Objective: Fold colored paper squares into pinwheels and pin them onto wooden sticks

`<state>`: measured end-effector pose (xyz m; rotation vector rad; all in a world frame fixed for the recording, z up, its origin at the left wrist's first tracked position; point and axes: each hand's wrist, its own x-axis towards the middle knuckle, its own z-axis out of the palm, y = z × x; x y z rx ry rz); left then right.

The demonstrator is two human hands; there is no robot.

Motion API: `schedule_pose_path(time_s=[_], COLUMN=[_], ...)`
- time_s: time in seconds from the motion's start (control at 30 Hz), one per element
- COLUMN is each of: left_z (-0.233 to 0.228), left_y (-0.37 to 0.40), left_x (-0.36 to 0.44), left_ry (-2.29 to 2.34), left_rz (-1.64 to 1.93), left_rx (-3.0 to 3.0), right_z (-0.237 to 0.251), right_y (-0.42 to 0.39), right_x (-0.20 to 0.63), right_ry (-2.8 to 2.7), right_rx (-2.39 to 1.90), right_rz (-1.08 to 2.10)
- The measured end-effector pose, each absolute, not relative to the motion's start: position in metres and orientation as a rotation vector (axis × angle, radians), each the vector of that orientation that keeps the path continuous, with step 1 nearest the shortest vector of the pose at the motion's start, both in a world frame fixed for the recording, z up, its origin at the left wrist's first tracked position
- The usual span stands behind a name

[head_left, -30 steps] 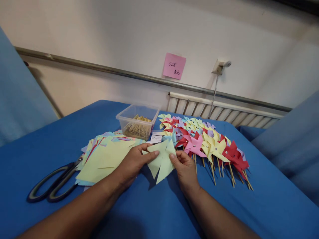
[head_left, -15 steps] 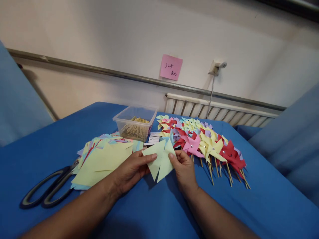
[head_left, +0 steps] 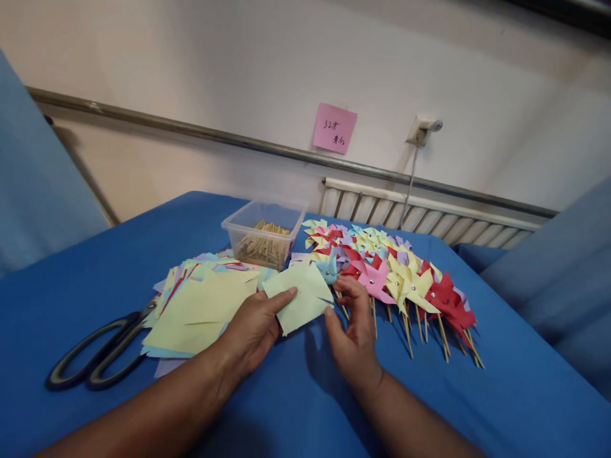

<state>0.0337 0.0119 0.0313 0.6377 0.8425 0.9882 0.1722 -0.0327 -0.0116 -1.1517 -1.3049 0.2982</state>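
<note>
Between thumb and fingers, my left hand point(head_left: 255, 324) pinches a pale green paper square point(head_left: 303, 296) with slits cut in from its corners. My right hand point(head_left: 351, 324) is just off the paper's right edge, thumb and fingers parted around nothing I can see. A fanned pile of coloured paper sheets point(head_left: 205, 312), pale yellow on top, lies to the left. Scissors point(head_left: 95, 353) with dark handles lie beside the pile, their blades partly under it. Finished paper pinwheels point(head_left: 375, 280) on thin sticks are massed behind and right of my right hand.
A clear plastic box point(head_left: 238, 224) of thin wooden sticks point(head_left: 267, 245) stands behind the paper pile. Everything rests on a blue cloth-covered table point(head_left: 506, 381). Past its far edge are a radiator point(head_left: 367, 207) and a metal rail point(head_left: 267, 147) along the wall.
My right hand has released the paper square and opened beside it. The square, still in my left hand, has turned, so its slits point differently. The whole view has shifted slightly.
</note>
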Motion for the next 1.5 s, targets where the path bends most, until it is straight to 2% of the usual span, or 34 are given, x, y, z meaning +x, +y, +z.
schedule_pose_path(time_s=[0.17,0.33,0.83,1.5], left_z=[0.036,0.039,0.029,0.027], left_y=[0.012,0.008,0.003,0.001], left_x=[0.031,0.034,0.036,0.038], left_ry=[0.798,0.772,0.786,0.882], left_rz=[0.994,0.988,0.936,0.913], left_rx=[0.606,0.611,0.777,0.825], right_z=[-0.002,-0.005,-0.014,-0.015], right_y=[-0.048,-0.041,-0.028,-0.028], right_x=[0.164,0.167,0.177,0.173], right_ry=[-1.798,-1.808,-1.382,-1.314], right_rx=[-1.195,-1.196,-1.263,-1.257], right_rz=[0.015,-0.039,0.437,0.489])
